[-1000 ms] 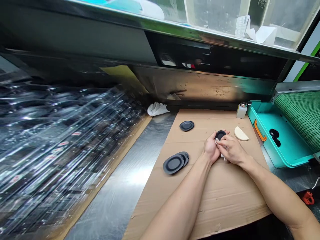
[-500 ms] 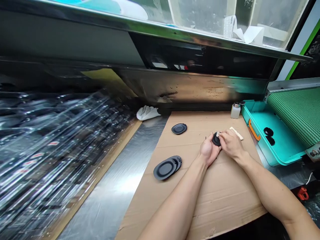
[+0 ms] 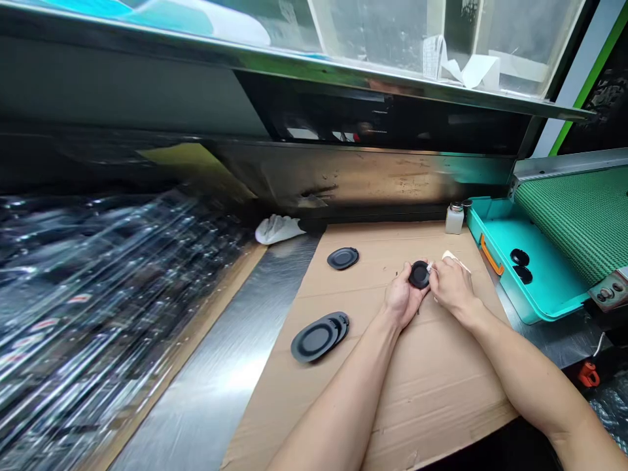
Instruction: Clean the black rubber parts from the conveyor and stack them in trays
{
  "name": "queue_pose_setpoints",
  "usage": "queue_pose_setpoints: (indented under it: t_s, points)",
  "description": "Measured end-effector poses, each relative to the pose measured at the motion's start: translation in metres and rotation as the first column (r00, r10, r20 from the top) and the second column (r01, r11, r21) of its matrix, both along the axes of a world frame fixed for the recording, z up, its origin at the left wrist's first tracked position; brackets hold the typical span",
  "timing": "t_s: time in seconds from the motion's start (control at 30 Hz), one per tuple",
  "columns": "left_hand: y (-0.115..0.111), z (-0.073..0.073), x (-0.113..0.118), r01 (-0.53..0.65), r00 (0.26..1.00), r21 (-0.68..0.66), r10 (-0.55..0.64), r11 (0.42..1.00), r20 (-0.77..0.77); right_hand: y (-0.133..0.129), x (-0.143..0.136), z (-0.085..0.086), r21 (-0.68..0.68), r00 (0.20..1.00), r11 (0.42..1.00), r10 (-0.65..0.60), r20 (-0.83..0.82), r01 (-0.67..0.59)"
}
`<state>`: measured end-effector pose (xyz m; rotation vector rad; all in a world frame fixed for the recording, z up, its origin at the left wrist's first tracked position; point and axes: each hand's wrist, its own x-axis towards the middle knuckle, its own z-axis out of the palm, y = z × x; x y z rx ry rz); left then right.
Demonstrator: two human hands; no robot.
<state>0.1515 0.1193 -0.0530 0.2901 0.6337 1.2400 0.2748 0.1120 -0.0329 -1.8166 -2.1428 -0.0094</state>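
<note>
My left hand [image 3: 403, 299] holds a small round black part [image 3: 419, 275] over the cardboard sheet [image 3: 422, 392]. At the part's right edge, my right hand [image 3: 451, 284] pinches a small white piece [image 3: 430, 267], perhaps cloth or paper; its exact form is too small to tell. A flat pale block [image 3: 457, 261] lies just behind my right hand, partly covered by it. To the left, one black oval part [image 3: 343, 258] rests on the cardboard, and a few overlapping ones [image 3: 316, 340] lie nearer to me.
A teal bin [image 3: 544, 278] with black parts stands at the right, beside a green conveyor belt [image 3: 579, 203]. A small bottle [image 3: 454, 219] is at the cardboard's back edge. A white glove [image 3: 279, 229] lies back left; clear plastic-wrapped stacks [image 3: 98, 314] fill the left.
The view has shifted slightly, moving the scene left. My right fingers and the white piece have moved to the held part's right edge, so more of its face shows.
</note>
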Motion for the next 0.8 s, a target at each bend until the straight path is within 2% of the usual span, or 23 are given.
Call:
queue_pose_setpoints:
  t_s: [0.13,0.23,0.33,0.4,0.53,0.73,0.8]
  points:
    - [0.001,-0.001,-0.002,0.005,1.0,-0.014,-0.004,1.0,0.016,-0.007,-0.004,0.0,-0.067,0.997,0.995,0.077,-0.026,-0.079]
    - [0.0,-0.001,0.001,0.037,0.998,-0.002,-0.037,0.999,0.042,-0.006,-0.009,-0.002,0.016,0.983,0.983,0.181,-0.04,-0.181]
    - [-0.002,-0.001,0.006,0.046,0.998,0.018,-0.047,0.999,0.045,0.001,-0.008,-0.001,0.153,0.991,0.981,0.127,-0.04,-0.12]
    - [-0.003,0.0,0.006,0.04,0.999,0.019,-0.041,0.999,0.022,0.005,-0.005,-0.001,0.176,0.997,0.983,0.057,-0.047,-0.048]
    - [-0.001,0.0,0.002,-0.02,1.0,0.003,0.02,1.0,0.008,0.004,-0.001,-0.003,0.063,0.997,0.997,0.036,-0.07,-0.032]
    - [0.001,0.0,-0.002,-0.029,0.999,-0.004,0.029,1.0,0.021,0.0,-0.008,-0.008,-0.008,0.967,0.98,0.196,-0.164,-0.2]
    - [0.001,-0.001,-0.001,-0.023,0.999,0.015,0.023,1.0,0.027,0.002,-0.008,-0.007,0.014,0.98,0.991,0.133,-0.146,-0.132]
